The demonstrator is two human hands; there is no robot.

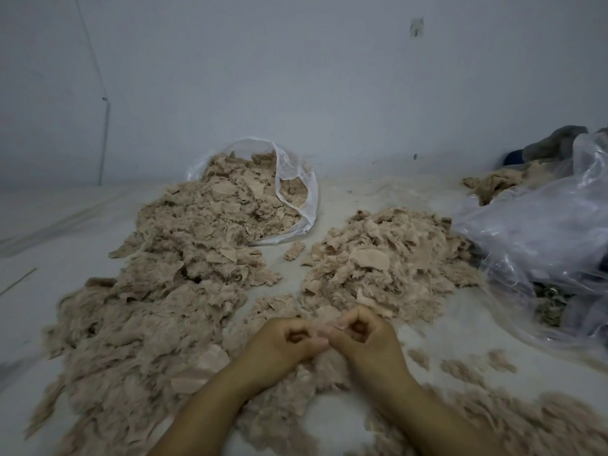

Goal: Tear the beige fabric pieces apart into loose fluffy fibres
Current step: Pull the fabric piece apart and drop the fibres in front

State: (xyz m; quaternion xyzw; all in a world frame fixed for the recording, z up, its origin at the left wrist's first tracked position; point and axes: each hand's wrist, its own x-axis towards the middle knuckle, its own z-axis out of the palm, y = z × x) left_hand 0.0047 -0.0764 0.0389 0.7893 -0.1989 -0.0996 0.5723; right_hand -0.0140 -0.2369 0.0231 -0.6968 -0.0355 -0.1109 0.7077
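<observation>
Beige fabric scrap [324, 331] pinched between left hand [285, 343] and right hand [363, 335], fingers curled, knuckles nearly touching, scrap spanning left-right. Pull likely goes sideways. Unpicked heap [385, 261] just beyond, nearer right hand; fluff pile [158, 311] left, spilling from clear bag [296, 179].

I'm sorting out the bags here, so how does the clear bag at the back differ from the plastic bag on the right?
The clear bag at the back lies open toward the camera, with beige fabric pieces spilling out in a long heap. The plastic bag on the right is crumpled and looks bigger, and its contents are hard to make out. Both are see-through plastic on the same pale surface.
</observation>
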